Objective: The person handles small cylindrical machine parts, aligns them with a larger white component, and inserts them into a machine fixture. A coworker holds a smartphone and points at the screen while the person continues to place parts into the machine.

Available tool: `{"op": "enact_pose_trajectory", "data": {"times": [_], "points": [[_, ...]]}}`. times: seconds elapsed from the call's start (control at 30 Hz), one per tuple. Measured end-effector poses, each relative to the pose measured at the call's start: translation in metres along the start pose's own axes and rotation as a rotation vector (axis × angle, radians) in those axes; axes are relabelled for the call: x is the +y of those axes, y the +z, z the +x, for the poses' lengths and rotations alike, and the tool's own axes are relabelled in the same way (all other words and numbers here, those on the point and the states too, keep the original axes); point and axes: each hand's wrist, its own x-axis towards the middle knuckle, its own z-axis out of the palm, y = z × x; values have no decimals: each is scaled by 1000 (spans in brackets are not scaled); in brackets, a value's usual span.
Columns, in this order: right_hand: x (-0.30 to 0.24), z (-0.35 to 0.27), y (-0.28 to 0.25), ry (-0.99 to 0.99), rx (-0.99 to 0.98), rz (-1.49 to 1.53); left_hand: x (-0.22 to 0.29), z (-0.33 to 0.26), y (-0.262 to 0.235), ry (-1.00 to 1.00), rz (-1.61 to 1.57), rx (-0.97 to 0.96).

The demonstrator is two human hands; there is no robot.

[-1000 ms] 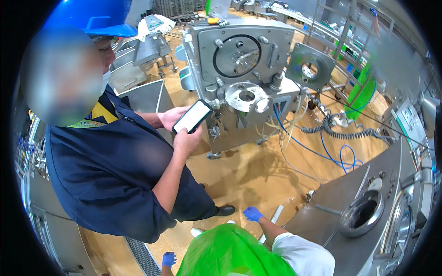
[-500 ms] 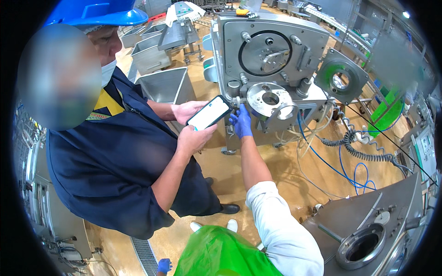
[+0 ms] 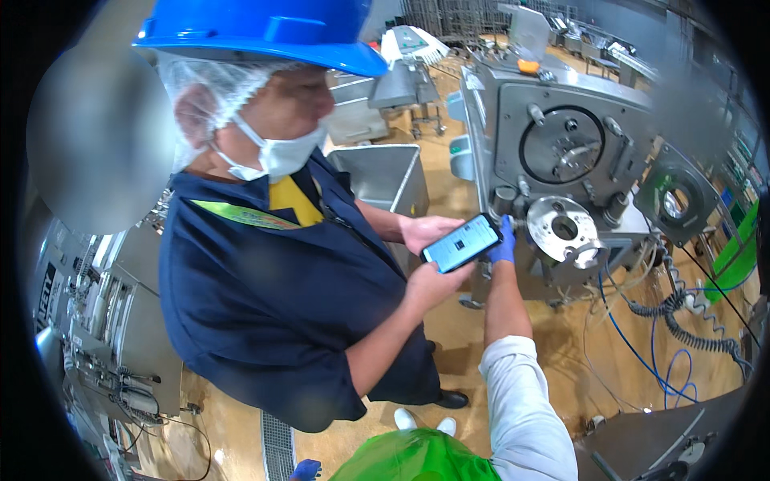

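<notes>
Your right hand, in a blue glove, reached far forward to the steel machine, just left of its round flange; a co-worker's phone hid the fingers, so I cannot tell its grip. Your left hand hung near, grip unclear.
</notes>
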Motion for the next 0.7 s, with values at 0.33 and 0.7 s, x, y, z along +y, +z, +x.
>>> {"op": "enact_pose_trajectory", "data": {"times": [0.33,0.7], "points": [[25,-42,21,46,202,-234,53,37,6,218,-128,-81],[13,-52,25,219,228,18,269,-71,176,774,620,-404]]}}
